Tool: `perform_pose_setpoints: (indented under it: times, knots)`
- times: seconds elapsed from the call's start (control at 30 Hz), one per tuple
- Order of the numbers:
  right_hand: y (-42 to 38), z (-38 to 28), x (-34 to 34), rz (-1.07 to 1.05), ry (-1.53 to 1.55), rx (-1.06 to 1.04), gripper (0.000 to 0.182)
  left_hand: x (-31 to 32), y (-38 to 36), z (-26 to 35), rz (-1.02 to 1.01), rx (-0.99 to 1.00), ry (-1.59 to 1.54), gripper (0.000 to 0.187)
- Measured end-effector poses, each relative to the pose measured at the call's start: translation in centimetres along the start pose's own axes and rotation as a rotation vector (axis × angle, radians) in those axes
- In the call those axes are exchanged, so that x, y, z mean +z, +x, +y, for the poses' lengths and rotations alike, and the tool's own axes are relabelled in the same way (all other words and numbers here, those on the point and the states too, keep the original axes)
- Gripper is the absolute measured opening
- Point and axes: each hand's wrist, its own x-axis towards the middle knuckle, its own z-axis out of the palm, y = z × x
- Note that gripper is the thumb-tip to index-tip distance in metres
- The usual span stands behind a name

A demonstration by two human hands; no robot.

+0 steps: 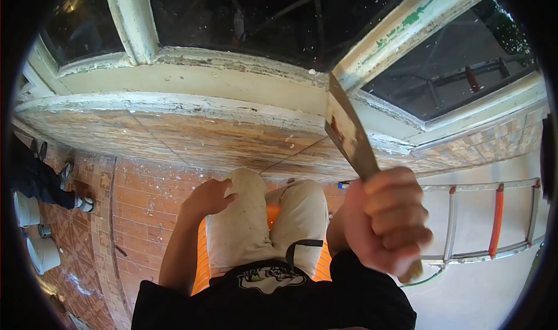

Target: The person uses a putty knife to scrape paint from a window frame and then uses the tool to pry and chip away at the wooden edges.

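My right hand point(392, 219) is wrapped round the handle of a putty knife point(350, 132), its wide metal blade pointing up and smeared with pale and dark residue. The blade's tip overlaps the corner where the window frame point(197, 80) meets a slanted bar point(407, 27). White paint on the frame is flaking, and green shows on that bar. Resting by my knee on the light trousers point(238, 225), my left hand point(206, 199) holds nothing, thumb apart from the fingers.
An orange seat point(202, 260) is under me. To the right, a ladder point(499, 219) with a red rung lies along the pale wall. White buckets point(43, 254) and a person's legs point(38, 176) are at the left. Paint flecks dot the tiled floor point(145, 196).
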Motion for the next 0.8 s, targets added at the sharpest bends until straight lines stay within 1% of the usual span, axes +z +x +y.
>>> perform_pose_setpoints:
  times: [0.03,0.07,0.1,0.17,0.2,0.23,0.3,0.33,0.37,0.43,0.47,0.57,0.6,0.63,0.7,0.73,0.8]
  knots:
    - [0.3,-0.1,0.3,0.091,-0.023,-0.078,0.040,0.0,0.0,0.0,0.013,0.006,-0.013,0.044]
    - [0.3,0.0,0.6,0.109,-0.163,-0.043,0.041,0.0,-0.1,0.1,0.011,0.001,-0.018,0.044]
    - [0.2,-0.1,0.6,0.108,-0.163,-0.037,0.041,-0.4,-0.1,0.4,-0.011,-0.026,-0.010,0.044]
    - [0.2,0.0,0.2,-0.199,-0.143,0.042,0.041,-0.7,0.1,0.6,-0.028,-0.044,0.002,0.044]
    - [0.7,0.0,0.3,-0.224,-0.119,0.047,0.040,-0.5,0.2,0.4,-0.016,-0.028,0.005,0.044]
    - [1.0,-0.5,0.1,-0.225,-0.123,0.055,0.040,-0.2,0.0,0.3,-0.013,-0.013,0.006,0.044]
    - [1.7,-0.8,-0.5,-0.255,-0.080,-0.009,0.039,-0.2,0.2,0.0,-0.004,-0.013,0.005,0.044]
    - [0.9,-0.4,0.2,-0.127,-0.249,-0.041,0.039,0.0,0.1,0.0,0.001,-0.014,0.008,0.045]
    - [0.9,-0.4,0.1,-0.133,-0.245,-0.039,0.039,0.1,0.0,0.0,0.001,-0.016,0.000,0.045]
    - [1.2,-0.2,-0.1,-0.319,-0.145,0.054,0.039,-0.2,-0.1,0.2,0.013,-0.014,-0.003,0.045]
    - [1.0,-0.3,0.3,-0.291,-0.179,0.048,0.039,-0.2,0.0,0.2,0.014,-0.013,-0.007,0.045]
    - [2.2,-1.1,-0.1,-0.307,-0.147,0.062,0.039,-0.1,0.1,0.1,-0.018,-0.018,-0.007,0.044]
    - [2.3,-1.6,0.3,-0.228,-0.186,0.047,0.037,0.0,0.0,0.1,-0.016,-0.018,-0.003,0.044]
    - [2.2,-1.3,0.2,-0.234,-0.183,0.048,0.037,0.0,0.1,0.1,-0.011,-0.017,0.001,0.044]
    - [1.8,-0.1,0.0,-0.322,-0.369,-0.035,0.036,0.1,0.1,0.1,-0.011,-0.021,-0.012,0.044]
    - [1.9,0.0,0.8,-0.334,-0.237,0.019,0.032,0.0,0.0,0.1,-0.013,-0.025,-0.016,0.044]
    - [1.9,0.1,1.2,-0.318,-0.225,0.037,0.032,0.0,0.1,-0.2,0.002,-0.011,-0.002,0.044]
